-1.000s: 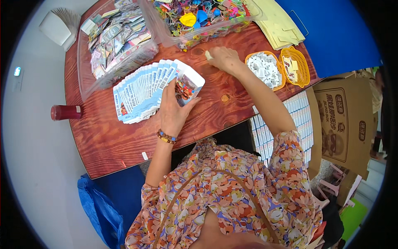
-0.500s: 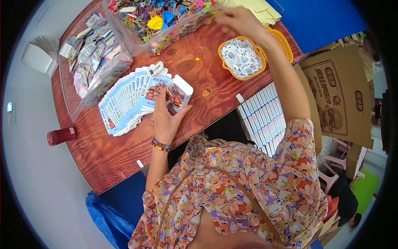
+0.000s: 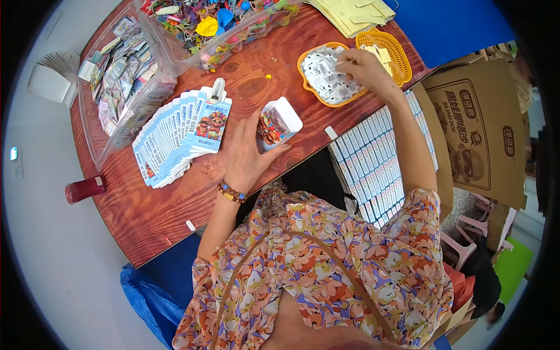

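Nearest me, centre frame, my left hand [image 3: 248, 158] is clamped around a small open pouch [image 3: 277, 123], mouth tilted up and to the right, colourful bits visible inside. Just left of it a fanned stack of blue printed pouches [image 3: 175, 135] lies on the wooden table [image 3: 146, 216]. Further out, upper right, my right hand [image 3: 364, 69] sits over the orange tray [image 3: 312, 79] of small white packets [image 3: 326, 76], fingers pinched together; I can't tell whether a packet is actually between them. A second orange basket [image 3: 392, 51] touches that tray on its right. Top of frame, a clear bin of bright trinkets [image 3: 216, 26]. To do this well, I judge: pinch one packet only, keep the pouch mouth held wide and steady, drop straight in.
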Demonstrator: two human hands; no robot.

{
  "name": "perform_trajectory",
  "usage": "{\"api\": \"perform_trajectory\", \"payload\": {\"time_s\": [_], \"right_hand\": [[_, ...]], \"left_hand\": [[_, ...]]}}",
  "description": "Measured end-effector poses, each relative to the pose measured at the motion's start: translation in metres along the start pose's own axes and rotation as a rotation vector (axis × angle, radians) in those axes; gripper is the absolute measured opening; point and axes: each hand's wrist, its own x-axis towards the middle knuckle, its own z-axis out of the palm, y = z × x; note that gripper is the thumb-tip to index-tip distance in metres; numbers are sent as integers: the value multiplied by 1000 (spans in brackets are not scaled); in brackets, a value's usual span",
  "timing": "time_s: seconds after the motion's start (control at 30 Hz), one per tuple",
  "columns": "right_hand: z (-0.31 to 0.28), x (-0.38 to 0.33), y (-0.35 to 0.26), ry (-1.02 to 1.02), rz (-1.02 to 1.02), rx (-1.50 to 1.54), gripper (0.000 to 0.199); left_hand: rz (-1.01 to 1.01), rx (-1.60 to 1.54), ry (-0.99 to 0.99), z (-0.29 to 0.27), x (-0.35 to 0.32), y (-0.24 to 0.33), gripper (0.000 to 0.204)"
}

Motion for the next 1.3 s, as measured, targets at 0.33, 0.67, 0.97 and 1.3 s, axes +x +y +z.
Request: {"api": "perform_trajectory", "payload": {"time_s": [0.33, 0.67, 0.97, 1.3], "right_hand": [[-8, -11, 14, 29, 53, 310, 16], [1, -19, 0, -34, -59, 335, 13], [35, -40, -60, 48, -333, -299, 17], [34, -38, -57, 47, -225, 210, 22]], "left_hand": [[70, 68, -34, 21, 35, 11, 89], [31, 249, -29, 25, 43, 13, 86], [51, 263, -1, 27, 46, 25, 85], [-52, 163, 20, 31, 42, 14, 84]]}}
